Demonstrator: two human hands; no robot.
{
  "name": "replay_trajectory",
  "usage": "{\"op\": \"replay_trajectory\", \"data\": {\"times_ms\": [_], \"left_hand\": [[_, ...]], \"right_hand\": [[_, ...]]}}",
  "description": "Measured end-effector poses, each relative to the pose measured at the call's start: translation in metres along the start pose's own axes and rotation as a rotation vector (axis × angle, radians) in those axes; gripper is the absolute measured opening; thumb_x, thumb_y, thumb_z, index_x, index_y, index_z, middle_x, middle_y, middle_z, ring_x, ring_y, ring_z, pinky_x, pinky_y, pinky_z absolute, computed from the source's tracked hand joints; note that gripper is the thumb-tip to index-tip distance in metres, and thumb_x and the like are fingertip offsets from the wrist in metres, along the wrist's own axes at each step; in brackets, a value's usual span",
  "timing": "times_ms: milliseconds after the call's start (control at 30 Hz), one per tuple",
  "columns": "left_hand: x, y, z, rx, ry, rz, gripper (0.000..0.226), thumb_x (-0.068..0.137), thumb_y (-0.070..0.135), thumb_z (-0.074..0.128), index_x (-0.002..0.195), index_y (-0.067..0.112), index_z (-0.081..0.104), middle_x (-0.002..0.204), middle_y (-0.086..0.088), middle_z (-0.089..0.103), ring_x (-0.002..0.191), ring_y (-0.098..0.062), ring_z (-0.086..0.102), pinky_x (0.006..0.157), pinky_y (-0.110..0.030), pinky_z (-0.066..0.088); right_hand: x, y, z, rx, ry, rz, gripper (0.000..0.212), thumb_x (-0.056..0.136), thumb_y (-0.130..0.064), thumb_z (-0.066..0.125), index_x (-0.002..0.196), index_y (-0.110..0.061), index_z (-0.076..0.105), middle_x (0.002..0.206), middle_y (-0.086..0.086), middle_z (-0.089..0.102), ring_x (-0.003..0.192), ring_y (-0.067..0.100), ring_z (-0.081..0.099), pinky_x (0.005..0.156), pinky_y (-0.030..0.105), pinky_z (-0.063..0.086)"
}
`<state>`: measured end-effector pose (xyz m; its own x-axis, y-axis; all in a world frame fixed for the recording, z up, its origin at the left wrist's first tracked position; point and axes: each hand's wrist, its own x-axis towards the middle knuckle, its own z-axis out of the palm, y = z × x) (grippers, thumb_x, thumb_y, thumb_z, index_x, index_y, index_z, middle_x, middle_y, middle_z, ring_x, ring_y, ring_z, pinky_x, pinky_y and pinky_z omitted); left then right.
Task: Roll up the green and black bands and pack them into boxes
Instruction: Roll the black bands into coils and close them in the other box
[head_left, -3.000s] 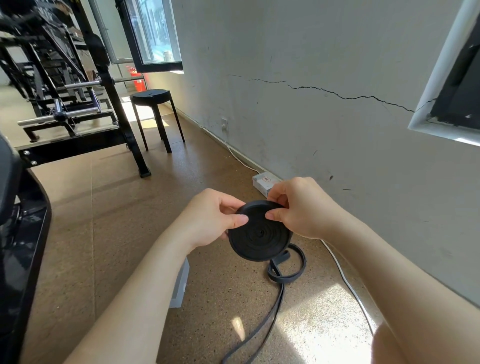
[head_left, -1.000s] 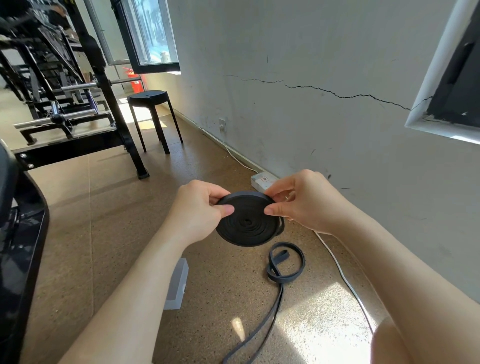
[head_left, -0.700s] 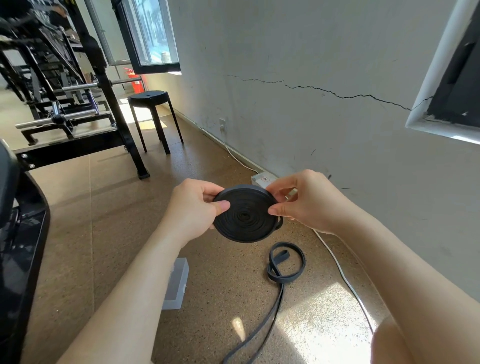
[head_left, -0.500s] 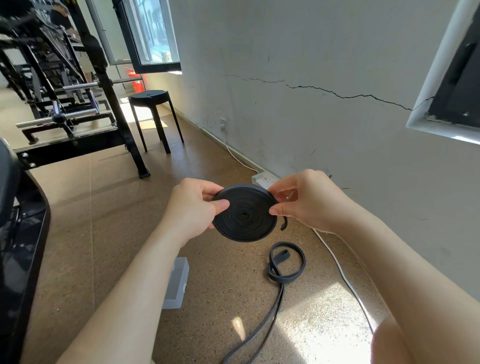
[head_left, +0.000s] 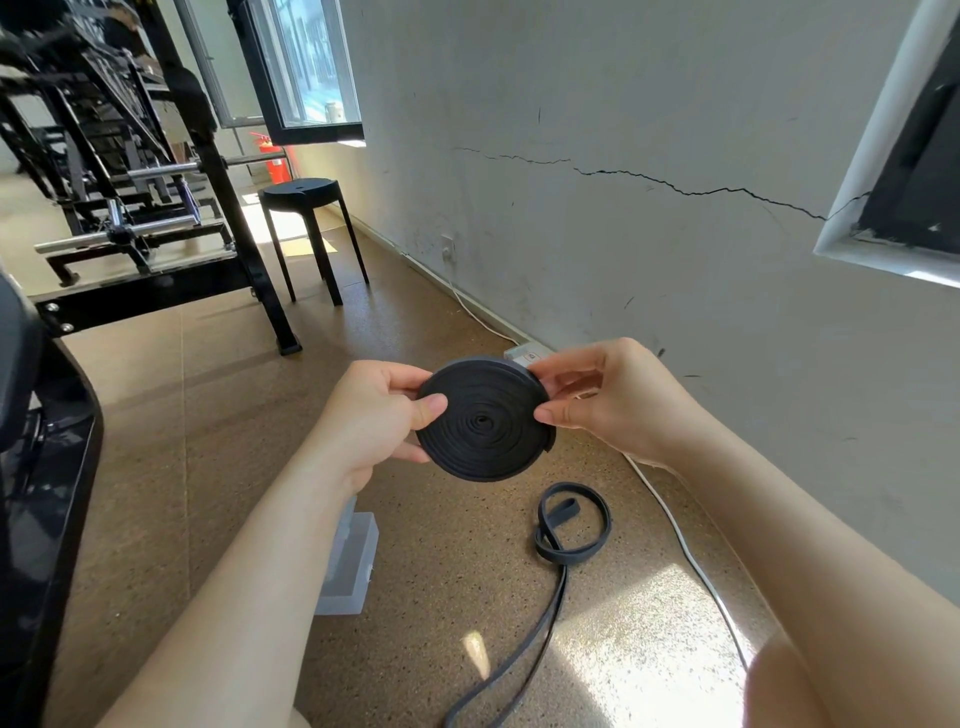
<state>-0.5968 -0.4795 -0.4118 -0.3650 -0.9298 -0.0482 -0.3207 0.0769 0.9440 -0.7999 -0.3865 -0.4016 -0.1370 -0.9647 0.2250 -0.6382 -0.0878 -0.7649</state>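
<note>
A black band wound into a flat coil (head_left: 485, 418) is held up in front of me, above the floor. My left hand (head_left: 371, 418) pinches its left rim, thumb on the face. My right hand (head_left: 608, 397) pinches the right rim between thumb and fingers. The band's short end sticks out at the coil's lower right. A second black band (head_left: 569, 527) lies loose on the floor below, looped at the top with a tail running toward me. A clear plastic box (head_left: 348, 564) sits on the floor, partly hidden by my left forearm. No green band is in view.
A grey wall runs along the right, with a white cable (head_left: 680, 540) and a white power strip (head_left: 524, 356) at its foot. A black stool (head_left: 306, 202) and black gym equipment (head_left: 130, 208) stand at the back left. A black machine edge (head_left: 47, 467) borders the left.
The coil rose a little and was turned between my hands. The hanging tail of the band was wound onto the coil; only a short end sticks out now.
</note>
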Motion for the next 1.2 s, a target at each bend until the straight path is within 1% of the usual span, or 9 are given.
{"op": "replay_trajectory", "data": {"times_ms": [67,200,333,533,667,833,967,1100,1200], "left_hand": [[0.0,-0.001,-0.001,-0.037,-0.01,-0.019,0.024,0.088,0.001,0.062,0.11,0.01,0.067,0.102,-0.01,0.07,0.091,-0.026,0.068,0.054,-0.033,0.058],[-0.002,0.0,0.0,-0.131,-0.016,-0.05,0.018,0.09,0.002,0.06,0.103,0.013,0.066,0.103,-0.01,0.07,0.086,-0.028,0.071,0.052,-0.032,0.057],[-0.003,0.001,0.004,-0.232,-0.026,-0.086,0.023,0.092,0.002,0.058,0.114,0.005,0.064,0.103,-0.011,0.07,0.08,-0.026,0.073,0.052,-0.031,0.057],[-0.004,0.002,0.01,-0.343,-0.017,-0.119,0.024,0.093,0.005,0.057,0.117,0.003,0.062,0.105,-0.014,0.07,0.077,-0.027,0.073,0.055,-0.033,0.058],[-0.005,0.0,0.009,-0.35,-0.061,-0.128,0.032,0.091,0.005,0.06,0.123,0.009,0.058,0.111,-0.013,0.068,0.085,-0.031,0.072,0.054,-0.033,0.057],[-0.004,0.0,0.006,-0.129,-0.198,-0.095,0.034,0.087,0.008,0.066,0.119,0.018,0.059,0.115,-0.004,0.066,0.099,-0.029,0.067,0.068,-0.043,0.06],[-0.002,-0.001,-0.004,0.299,-0.124,0.063,0.028,0.086,0.025,0.07,0.113,0.025,0.065,0.104,0.006,0.071,0.098,-0.014,0.065,0.086,-0.045,0.056],[-0.007,0.003,-0.009,0.289,-0.08,0.201,0.035,0.088,0.022,0.067,0.12,0.034,0.062,0.107,0.012,0.069,0.097,-0.01,0.066,0.075,-0.041,0.06],[-0.011,0.006,-0.015,0.239,-0.046,0.198,0.032,0.091,0.017,0.062,0.122,0.025,0.063,0.108,0.005,0.069,0.09,-0.016,0.069,0.063,-0.039,0.061]], "right_hand": [[0.0,0.002,0.0,0.061,0.0,-0.002,0.038,0.075,-0.008,0.08,0.09,-0.04,0.069,0.078,-0.011,0.07,0.078,0.003,0.069,0.073,0.013,0.052],[0.004,0.004,0.011,0.247,0.187,0.067,0.026,0.078,-0.009,0.079,0.096,-0.024,0.068,0.081,0.001,0.07,0.071,0.021,0.07,0.068,0.036,0.061],[0.006,0.005,0.018,0.235,0.344,0.076,0.016,0.082,-0.009,0.075,0.083,-0.023,0.067,0.084,-0.003,0.071,0.074,0.015,0.07,0.066,0.031,0.06],[0.004,0.005,0.026,0.211,0.312,0.091,0.033,0.087,-0.011,0.07,0.119,-0.019,0.068,0.111,-0.003,0.068,0.084,0.014,0.069,0.071,0.035,0.061],[0.006,0.008,0.023,0.447,0.312,0.149,0.025,0.086,-0.008,0.07,0.109,-0.019,0.073,0.096,0.004,0.073,0.066,0.014,0.066,0.058,0.025,0.055],[0.008,0.008,0.022,0.44,0.228,0.118,0.025,0.08,0.0,0.074,0.094,-0.021,0.075,0.082,0.003,0.076,0.079,0.02,0.072,0.073,0.038,0.059],[0.007,0.004,0.02,0.375,0.188,0.074,0.027,0.078,0.003,0.075,0.084,-0.023,0.074,0.078,0.0,0.075,0.075,0.018,0.073,0.074,0.038,0.06],[0.008,-0.001,0.021,0.335,0.178,0.05,0.029,0.078,0.003,0.075,0.08,-0.026,0.074,0.078,-0.001,0.075,0.074,0.016,0.072,0.073,0.037,0.06],[0.008,-0.004,0.026,0.334,0.174,0.043,0.027,0.077,0.001,0.076,0.082,-0.025,0.075,0.082,-0.002,0.076,0.078,0.013,0.072,0.076,0.037,0.06]]}}
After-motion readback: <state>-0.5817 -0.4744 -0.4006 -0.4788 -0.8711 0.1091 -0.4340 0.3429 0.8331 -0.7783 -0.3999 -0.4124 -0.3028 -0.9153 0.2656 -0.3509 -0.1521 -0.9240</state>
